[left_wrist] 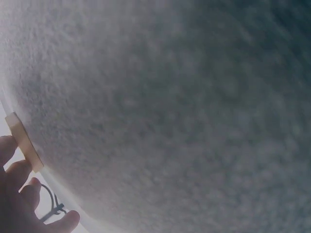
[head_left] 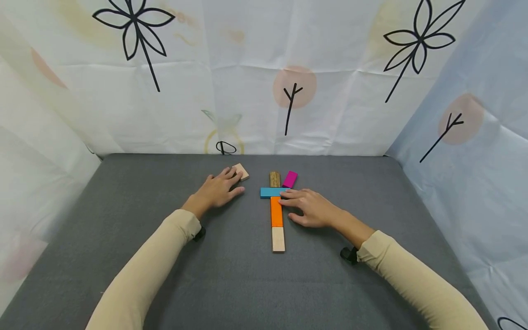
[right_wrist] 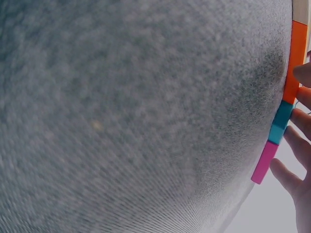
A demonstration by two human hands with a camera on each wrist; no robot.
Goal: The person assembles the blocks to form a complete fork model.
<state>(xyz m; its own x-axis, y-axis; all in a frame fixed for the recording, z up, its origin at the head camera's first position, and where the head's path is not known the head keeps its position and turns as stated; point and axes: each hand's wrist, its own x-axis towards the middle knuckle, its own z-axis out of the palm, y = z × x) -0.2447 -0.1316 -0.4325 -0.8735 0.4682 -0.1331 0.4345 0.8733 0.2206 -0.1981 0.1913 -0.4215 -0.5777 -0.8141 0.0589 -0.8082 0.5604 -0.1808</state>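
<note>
Several flat blocks lie joined on the grey table in the head view. A blue block [head_left: 269, 193] crosses a column made of a brown patterned block [head_left: 275, 178], an orange block [head_left: 277, 212] and a pale wooden block [head_left: 278, 240]. Against the blue one leans a magenta block [head_left: 290, 178], set at an angle. My right hand [head_left: 311, 209] has its fingertips at the right end of the blue block and the orange block's edge, fingers spread. My left hand [head_left: 217, 190] reaches its fingertips to a separate pale wooden block [head_left: 242, 172], fingers extended.
The grey table [head_left: 231, 284] ends at the back against a white patterned curtain [head_left: 247, 105]. More curtain hangs on both sides. In the left wrist view, the separate wooden block [left_wrist: 24, 143] lies beside the fingers.
</note>
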